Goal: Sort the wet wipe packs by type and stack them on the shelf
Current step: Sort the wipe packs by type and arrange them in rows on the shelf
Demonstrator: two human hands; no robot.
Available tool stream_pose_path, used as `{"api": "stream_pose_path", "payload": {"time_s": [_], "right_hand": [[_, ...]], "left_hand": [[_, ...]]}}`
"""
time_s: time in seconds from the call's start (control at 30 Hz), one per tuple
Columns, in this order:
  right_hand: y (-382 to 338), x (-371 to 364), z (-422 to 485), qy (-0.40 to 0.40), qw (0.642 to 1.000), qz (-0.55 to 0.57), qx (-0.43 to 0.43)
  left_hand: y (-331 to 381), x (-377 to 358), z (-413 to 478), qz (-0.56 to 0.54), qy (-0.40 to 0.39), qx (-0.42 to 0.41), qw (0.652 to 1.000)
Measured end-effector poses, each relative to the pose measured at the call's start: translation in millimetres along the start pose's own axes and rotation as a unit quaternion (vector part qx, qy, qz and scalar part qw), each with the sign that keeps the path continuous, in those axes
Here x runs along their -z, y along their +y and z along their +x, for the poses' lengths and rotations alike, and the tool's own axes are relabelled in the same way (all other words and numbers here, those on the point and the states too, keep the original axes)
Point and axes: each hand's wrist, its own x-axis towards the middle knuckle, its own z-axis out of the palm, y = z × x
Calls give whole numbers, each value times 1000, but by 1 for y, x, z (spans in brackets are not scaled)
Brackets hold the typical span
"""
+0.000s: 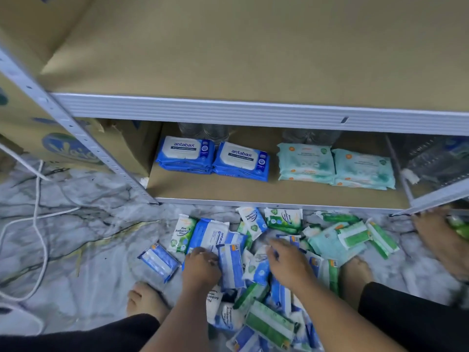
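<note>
Fibreboard bottom shelf (203, 189) holds blue antabax stacks (213, 158) beside pale-green stacks (335, 163); mixed pile (266, 313) lies on marble floor (88, 250) in front. Over it, left hand (201, 266) grips a blue pack (231, 265) by its edge; right hand (286, 260), fingers extended, holds nothing. Advice: confirm label, then lay it square on matching stack.

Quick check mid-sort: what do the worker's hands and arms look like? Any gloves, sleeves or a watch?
Both the left hand and the right hand are bare: no gloves, no rings that I can make out. The forearms are bare too, with no sleeve, watch or band in view. The only clothing that shows is black cloth over the knees.
</note>
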Motion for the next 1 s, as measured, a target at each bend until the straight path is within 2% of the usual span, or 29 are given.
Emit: {"api": "stream_pose_path", "payload": {"time_s": [0.1,0.17,0.23,0.3,0.43,0.5,0.7,1.0], "right_hand": [[20,12,9,154,987,-8,-36],[35,25,14,191,976,-9,-103],[46,39,21,188,961,4,-204],[57,50,30,151,942,27,-297],[71,57,49,76,915,54,-392],[80,52,57,66,908,68,-407],[87,40,74,103,891,119,-426],[85,32,84,128,880,72,-451]], "left_hand": [[9,4,9,23,-14,4,1000],[15,2,15,24,-12,-2,1000],[22,-3,21,22,12,11,1000],[30,-6,31,25,36,43,998],[39,-11,48,49,33,86,995],[41,-14,54,66,30,104,992],[44,-21,69,121,37,138,982],[46,-23,88,140,38,156,977]]}}
